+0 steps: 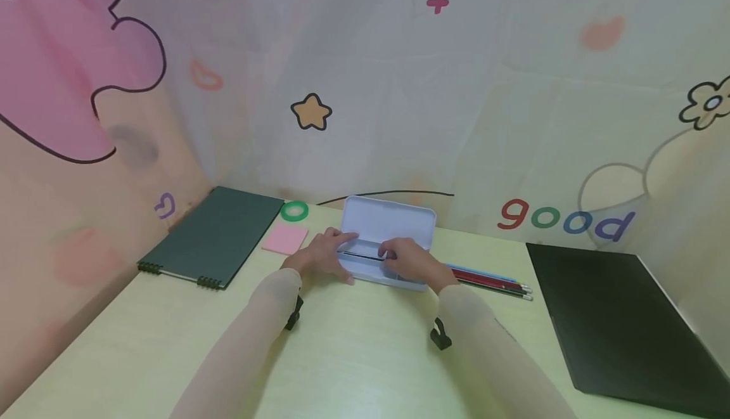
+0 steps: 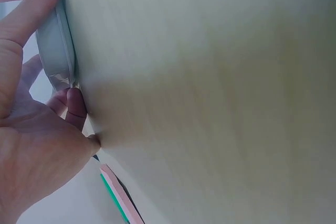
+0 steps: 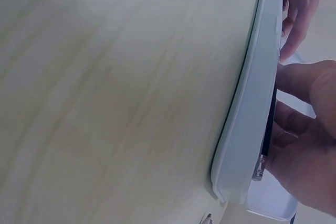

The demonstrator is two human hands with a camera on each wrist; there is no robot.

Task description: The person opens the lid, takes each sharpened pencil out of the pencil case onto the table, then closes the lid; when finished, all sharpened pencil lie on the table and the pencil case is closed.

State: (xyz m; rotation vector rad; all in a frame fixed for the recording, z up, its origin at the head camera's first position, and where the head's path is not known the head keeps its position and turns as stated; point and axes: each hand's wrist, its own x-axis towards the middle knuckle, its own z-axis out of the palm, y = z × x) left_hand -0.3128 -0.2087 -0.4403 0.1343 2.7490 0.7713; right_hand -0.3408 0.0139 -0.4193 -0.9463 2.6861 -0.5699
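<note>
A pale white-blue pencil case (image 1: 389, 221) stands with its lid raised near the back of the table. My left hand (image 1: 323, 254) grips the left end of the case, thumb along the front and index finger towards the lid. Over the case's right half, my right hand (image 1: 412, 259) holds a black pencil (image 3: 269, 127) with a metal-capped end. In the head view that pencil lies lengthwise across the case. The right fingertips are partly hidden by the hand itself and the case wall.
Several pencils (image 1: 490, 281) in blue, red and dark colours lie right of the case. To the left are pink sticky notes (image 1: 285, 239), a green tape roll (image 1: 294, 211) and a dark green spiral notebook (image 1: 219, 235). A black folder-like sheet (image 1: 621, 317) lies far right.
</note>
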